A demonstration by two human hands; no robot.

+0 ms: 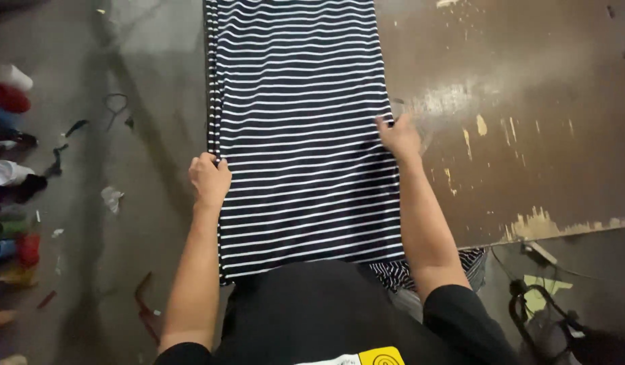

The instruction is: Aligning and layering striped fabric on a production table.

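Worn brown wood, scuffed and flaking pale in patches, makes up the table (529, 135) on the right of the head view, while a grey concrete floor (123, 203) littered with scraps runs down the left. Along the far left edge lies a row of coloured thread cones (11, 169).

A long stack of navy fabric with thin white stripes (302, 135) lies along the table's left edge, reaching from the top of the view down to the person's waist. Its layers look evenly stacked, the left edges lining up in a neat pile, so the laying-out appears largely done; what seems left is the squaring of the near end, where a bit of striped cloth (400, 274) hangs loose below the right corner.

The left hand (210, 179) is closed on the stack's left edge, fingers curled over the layers. The right hand (397, 137) presses on the right edge, fingers bent at the hem; whether it pinches the cloth I cannot tell. Both hands sit well apart, one on each side.
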